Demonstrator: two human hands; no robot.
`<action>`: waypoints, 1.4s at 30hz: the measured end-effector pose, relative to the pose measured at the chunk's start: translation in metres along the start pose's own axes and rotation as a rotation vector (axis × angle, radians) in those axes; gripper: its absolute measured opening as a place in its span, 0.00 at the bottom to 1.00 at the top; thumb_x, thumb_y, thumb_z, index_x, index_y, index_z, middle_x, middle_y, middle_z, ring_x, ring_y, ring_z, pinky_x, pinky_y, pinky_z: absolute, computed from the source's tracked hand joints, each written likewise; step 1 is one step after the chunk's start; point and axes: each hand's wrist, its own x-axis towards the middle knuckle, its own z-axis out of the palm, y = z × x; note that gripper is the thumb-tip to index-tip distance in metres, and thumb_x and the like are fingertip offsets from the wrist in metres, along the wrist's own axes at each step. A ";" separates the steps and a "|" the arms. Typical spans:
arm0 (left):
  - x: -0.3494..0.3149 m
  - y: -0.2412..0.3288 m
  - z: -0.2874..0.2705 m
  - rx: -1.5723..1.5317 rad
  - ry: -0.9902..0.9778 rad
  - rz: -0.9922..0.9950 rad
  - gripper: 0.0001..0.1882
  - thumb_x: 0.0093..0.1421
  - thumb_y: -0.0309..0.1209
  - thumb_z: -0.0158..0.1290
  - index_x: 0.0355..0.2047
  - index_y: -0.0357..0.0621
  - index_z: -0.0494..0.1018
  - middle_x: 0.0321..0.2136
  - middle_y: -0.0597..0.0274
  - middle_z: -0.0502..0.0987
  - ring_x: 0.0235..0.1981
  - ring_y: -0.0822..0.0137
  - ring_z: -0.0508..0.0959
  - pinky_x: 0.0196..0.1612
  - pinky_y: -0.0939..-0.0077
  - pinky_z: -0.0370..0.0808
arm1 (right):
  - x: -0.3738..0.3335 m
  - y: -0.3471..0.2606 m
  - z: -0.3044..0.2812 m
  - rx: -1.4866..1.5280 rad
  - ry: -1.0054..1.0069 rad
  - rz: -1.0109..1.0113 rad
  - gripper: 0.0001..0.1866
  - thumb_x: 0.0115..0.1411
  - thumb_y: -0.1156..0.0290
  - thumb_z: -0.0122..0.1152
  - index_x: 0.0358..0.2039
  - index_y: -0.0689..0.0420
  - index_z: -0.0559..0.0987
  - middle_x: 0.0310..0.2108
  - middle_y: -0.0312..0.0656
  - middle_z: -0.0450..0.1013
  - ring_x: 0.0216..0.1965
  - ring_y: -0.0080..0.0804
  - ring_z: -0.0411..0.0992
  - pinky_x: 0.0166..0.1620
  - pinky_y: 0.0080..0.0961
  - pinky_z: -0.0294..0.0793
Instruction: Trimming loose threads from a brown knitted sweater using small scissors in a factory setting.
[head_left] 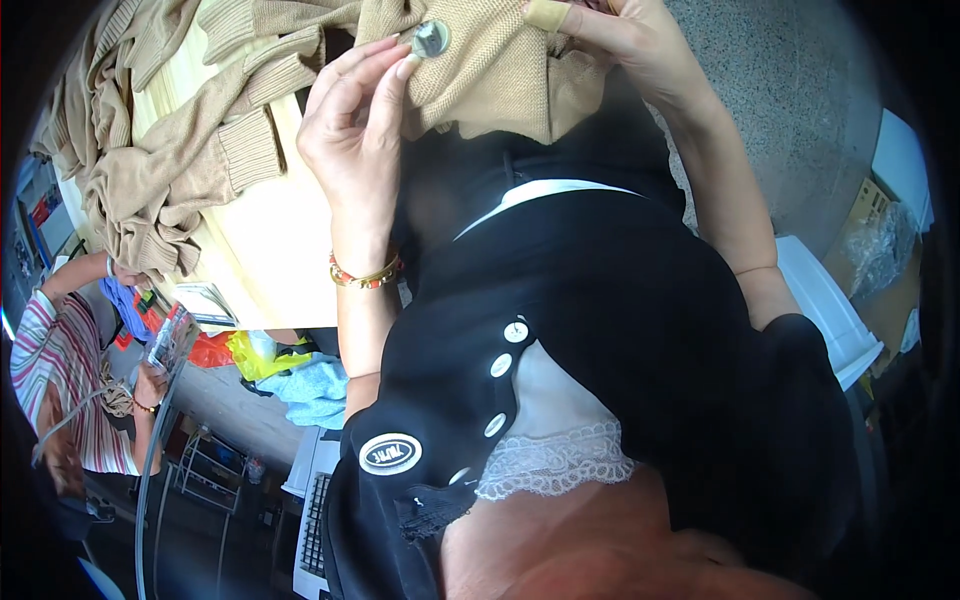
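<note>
Between the thumb and fingers of my left hand is a small round shiny disc, dark in the middle with a pale rim. It lies against a tan knitted garment, which hangs over the table edge near my lap. My right hand is closed on the same knit at its upper right, partly cut off by the top of the picture. A yellowish tape wraps one of its digits. A beaded bracelet circles my left wrist.
More tan knitted garments lie heaped on the pale wooden table at left. A co-worker in a striped top stands at far left. Bags and blue cloth sit below the table. A white plastic bin stands at right.
</note>
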 end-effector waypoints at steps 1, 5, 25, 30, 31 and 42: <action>0.000 0.001 0.001 0.099 0.007 0.064 0.08 0.61 0.21 0.60 0.40 0.36 0.81 0.40 0.59 0.81 0.37 0.76 0.79 0.39 0.84 0.76 | -0.002 -0.001 0.000 -0.027 -0.001 -0.002 0.06 0.62 0.71 0.65 0.33 0.60 0.81 0.29 0.30 0.74 0.30 0.14 0.69 0.35 0.13 0.68; 0.000 -0.001 0.003 0.118 -0.002 0.117 0.04 0.61 0.22 0.59 0.37 0.35 0.80 0.40 0.58 0.80 0.37 0.74 0.79 0.40 0.82 0.76 | -0.005 -0.001 0.002 -0.004 -0.025 -0.061 0.06 0.62 0.71 0.65 0.33 0.60 0.81 0.28 0.27 0.73 0.30 0.13 0.68 0.35 0.13 0.69; -0.010 -0.006 0.001 -0.090 -0.036 -0.078 0.09 0.61 0.23 0.61 0.42 0.37 0.80 0.46 0.61 0.79 0.28 0.85 0.74 0.31 0.91 0.73 | -0.002 0.006 0.026 -0.708 0.066 -0.906 0.22 0.52 0.71 0.68 0.49 0.56 0.77 0.41 0.46 0.77 0.41 0.42 0.77 0.46 0.31 0.74; -0.012 -0.013 0.001 0.091 -0.001 0.070 0.07 0.60 0.24 0.62 0.40 0.39 0.82 0.46 0.59 0.80 0.28 0.81 0.76 0.31 0.87 0.75 | 0.001 0.017 0.023 -0.672 0.082 -0.878 0.21 0.53 0.71 0.67 0.49 0.57 0.77 0.42 0.46 0.77 0.42 0.42 0.77 0.49 0.30 0.72; -0.012 -0.012 0.000 0.092 0.000 0.069 0.07 0.60 0.24 0.62 0.40 0.39 0.82 0.46 0.59 0.80 0.28 0.81 0.76 0.31 0.87 0.75 | 0.002 0.018 0.022 -0.671 0.080 -0.877 0.21 0.53 0.71 0.67 0.49 0.57 0.77 0.42 0.46 0.77 0.42 0.42 0.77 0.49 0.30 0.72; -0.008 -0.011 0.002 0.353 0.011 0.278 0.05 0.57 0.22 0.63 0.35 0.37 0.79 0.41 0.54 0.81 0.33 0.67 0.81 0.35 0.77 0.79 | -0.001 0.015 0.027 -0.715 0.108 -0.932 0.19 0.55 0.72 0.65 0.49 0.59 0.77 0.38 0.46 0.76 0.35 0.40 0.77 0.39 0.29 0.76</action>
